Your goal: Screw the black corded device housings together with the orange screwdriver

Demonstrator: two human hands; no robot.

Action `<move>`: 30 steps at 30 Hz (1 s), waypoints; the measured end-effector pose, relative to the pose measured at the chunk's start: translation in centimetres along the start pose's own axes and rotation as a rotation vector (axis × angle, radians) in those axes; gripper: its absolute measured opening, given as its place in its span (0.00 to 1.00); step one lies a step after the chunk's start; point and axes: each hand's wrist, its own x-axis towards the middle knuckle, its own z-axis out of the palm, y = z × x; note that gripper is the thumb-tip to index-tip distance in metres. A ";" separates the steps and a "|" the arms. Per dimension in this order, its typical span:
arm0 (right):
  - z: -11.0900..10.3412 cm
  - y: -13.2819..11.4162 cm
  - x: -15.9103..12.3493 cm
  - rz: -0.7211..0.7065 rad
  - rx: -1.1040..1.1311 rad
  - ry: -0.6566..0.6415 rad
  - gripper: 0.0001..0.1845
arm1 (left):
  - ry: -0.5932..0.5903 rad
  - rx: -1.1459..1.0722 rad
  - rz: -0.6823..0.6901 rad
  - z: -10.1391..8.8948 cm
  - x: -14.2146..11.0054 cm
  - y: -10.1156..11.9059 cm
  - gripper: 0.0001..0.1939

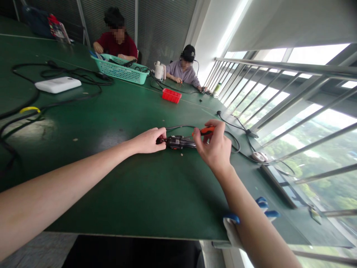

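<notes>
My left hand (150, 140) is closed on the left end of a small black device (178, 142) that lies on the green table (134, 186). A black cable (234, 139) runs from the device in a loop to the right. My right hand (213, 147) grips an orange-handled screwdriver (206, 130), its fingers curled round the handle just above the device's right end. The screwdriver's tip is hidden behind my fingers.
A red tray (171, 95) and a teal basket (119, 69) stand farther back, with a white box (58, 84) and black cables (55, 74) at the left. Two people sit at the far end. A metal railing (279, 96) runs along the right. White gloves with blue fingertips (262, 210) lie at the near edge.
</notes>
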 end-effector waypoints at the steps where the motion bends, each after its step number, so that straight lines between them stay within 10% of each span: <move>1: -0.1 0.0 -0.1 0.021 -0.016 0.029 0.14 | 0.001 0.004 -0.001 0.0 0.0 0.0 0.09; 30: 1.7 -1.4 -1.5 -0.190 0.124 -0.007 0.12 | 0.032 0.031 0.038 0.2 -0.1 0.1 0.07</move>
